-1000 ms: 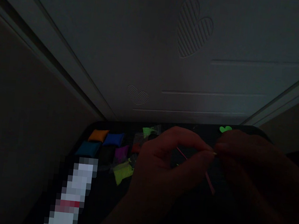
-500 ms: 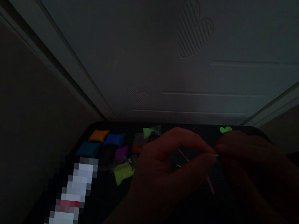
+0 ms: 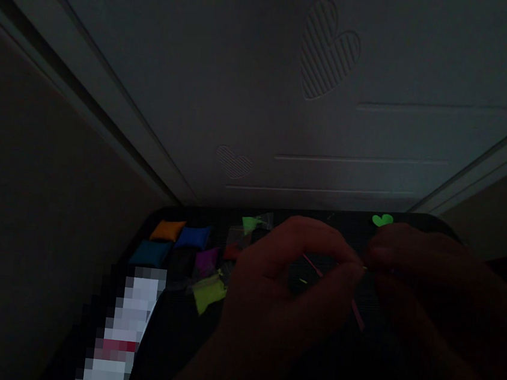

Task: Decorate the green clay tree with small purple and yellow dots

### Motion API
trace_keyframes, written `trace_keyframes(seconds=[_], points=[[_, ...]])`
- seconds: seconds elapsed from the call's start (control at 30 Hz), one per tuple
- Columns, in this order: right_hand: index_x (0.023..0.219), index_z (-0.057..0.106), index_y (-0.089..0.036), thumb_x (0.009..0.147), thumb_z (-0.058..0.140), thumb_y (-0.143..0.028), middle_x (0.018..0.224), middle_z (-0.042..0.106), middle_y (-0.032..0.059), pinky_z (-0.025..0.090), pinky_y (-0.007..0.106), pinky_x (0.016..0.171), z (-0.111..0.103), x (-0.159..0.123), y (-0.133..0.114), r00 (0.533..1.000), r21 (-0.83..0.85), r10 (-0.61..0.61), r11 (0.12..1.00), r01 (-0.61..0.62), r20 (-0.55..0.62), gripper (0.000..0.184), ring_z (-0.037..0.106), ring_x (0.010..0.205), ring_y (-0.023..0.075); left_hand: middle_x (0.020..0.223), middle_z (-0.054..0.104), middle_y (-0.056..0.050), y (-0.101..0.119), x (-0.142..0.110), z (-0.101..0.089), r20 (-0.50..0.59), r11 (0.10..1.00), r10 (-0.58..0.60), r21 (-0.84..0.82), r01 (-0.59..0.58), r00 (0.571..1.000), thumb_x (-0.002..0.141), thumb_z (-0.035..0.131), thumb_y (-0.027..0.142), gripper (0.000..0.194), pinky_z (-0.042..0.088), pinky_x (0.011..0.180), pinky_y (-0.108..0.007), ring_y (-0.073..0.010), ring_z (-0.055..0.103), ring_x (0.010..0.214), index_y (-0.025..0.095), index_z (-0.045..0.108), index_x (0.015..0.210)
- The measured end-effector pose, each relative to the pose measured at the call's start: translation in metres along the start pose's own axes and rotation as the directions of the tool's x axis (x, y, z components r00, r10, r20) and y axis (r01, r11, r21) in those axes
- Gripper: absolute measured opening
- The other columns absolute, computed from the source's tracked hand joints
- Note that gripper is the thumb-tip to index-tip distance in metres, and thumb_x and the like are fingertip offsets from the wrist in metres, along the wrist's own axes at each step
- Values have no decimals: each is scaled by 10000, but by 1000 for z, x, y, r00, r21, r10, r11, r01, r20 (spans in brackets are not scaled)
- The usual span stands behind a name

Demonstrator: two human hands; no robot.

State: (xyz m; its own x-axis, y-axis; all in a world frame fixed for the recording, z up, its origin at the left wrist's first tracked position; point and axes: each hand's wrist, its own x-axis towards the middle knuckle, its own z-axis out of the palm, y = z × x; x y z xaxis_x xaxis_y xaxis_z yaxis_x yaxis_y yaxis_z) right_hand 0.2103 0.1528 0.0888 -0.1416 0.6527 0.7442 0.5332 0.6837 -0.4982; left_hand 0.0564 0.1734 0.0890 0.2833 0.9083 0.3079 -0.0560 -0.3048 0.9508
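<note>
My left hand (image 3: 286,290) is closed in a pinch on a tiny yellow piece of modelling clay (image 3: 365,267). Just to its right, my right hand (image 3: 433,287) meets the piece's other end with closed fingertips; most of that hand is in deep shadow. Beneath the hands a thin pink modelling tool (image 3: 357,314) lies on the dark table, partly covered by my left thumb. A small yellow sliver (image 3: 302,281) shows through the gap of my left hand. Beyond my right hand sits a bright green heart-shaped piece (image 3: 382,220).
Left of my hands lie several clay packets: orange (image 3: 167,230), blue (image 3: 193,237), teal (image 3: 151,253), purple (image 3: 206,260), yellow (image 3: 209,294) and light green (image 3: 252,223). A blurred-out white item (image 3: 123,327) is at lower left. A white panel (image 3: 254,93) with embossed hearts rises behind the table.
Both hands stay nearly in place. The fingertips shift slightly around the yellow piece, and my right fingers tilt a little.
</note>
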Motion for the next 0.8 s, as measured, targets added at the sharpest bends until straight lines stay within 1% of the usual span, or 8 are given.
trace_keyframes(seconds=[0.1,0.2,0.3,0.53,0.7,0.8], points=[[1051,536,-165,707,551,-40,915,580,9,460,163,665,-2,-1,1,993,27,-77,997,75,84,366,545,845,81,823,594,46,-2,1,1,14,999,-21,-34,21,1000,745,586,167,75,465,737,-193,-93,569,828,229,608,781],[1045,539,-177,704,558,-36,919,570,7,449,193,670,-3,-1,3,994,47,-72,997,69,87,370,538,849,93,829,603,47,-4,1,2,2,998,-31,-51,31,1000,740,594,179,66,464,739,-187,-93,569,840,228,615,778],[1010,542,-179,719,555,-52,886,568,0,438,207,670,-1,-1,4,995,37,-43,998,40,93,318,536,829,96,830,608,57,-5,1,3,-2,998,-30,-63,30,1000,736,600,179,68,460,737,-170,-82,565,842,232,621,774],[979,525,-162,723,536,-35,875,568,-3,435,195,667,1,0,5,997,19,-38,999,37,64,286,535,832,88,828,613,58,-5,1,4,22,993,-35,-114,38,999,736,599,175,90,454,742,-170,-77,567,818,237,633,791],[952,533,-164,720,545,-66,854,577,5,451,191,614,0,0,4,997,-20,-50,998,51,60,252,548,790,94,831,614,59,-5,1,5,4,991,-58,-121,58,998,737,596,164,92,449,735,-160,-75,562,826,236,629,782],[950,535,-172,718,549,-71,854,585,4,458,187,626,-1,0,4,998,-26,-44,999,45,54,254,553,791,97,820,604,55,-5,1,5,0,991,-72,-116,71,997,741,592,172,75,449,730,-174,-83,562,821,234,619,774]])
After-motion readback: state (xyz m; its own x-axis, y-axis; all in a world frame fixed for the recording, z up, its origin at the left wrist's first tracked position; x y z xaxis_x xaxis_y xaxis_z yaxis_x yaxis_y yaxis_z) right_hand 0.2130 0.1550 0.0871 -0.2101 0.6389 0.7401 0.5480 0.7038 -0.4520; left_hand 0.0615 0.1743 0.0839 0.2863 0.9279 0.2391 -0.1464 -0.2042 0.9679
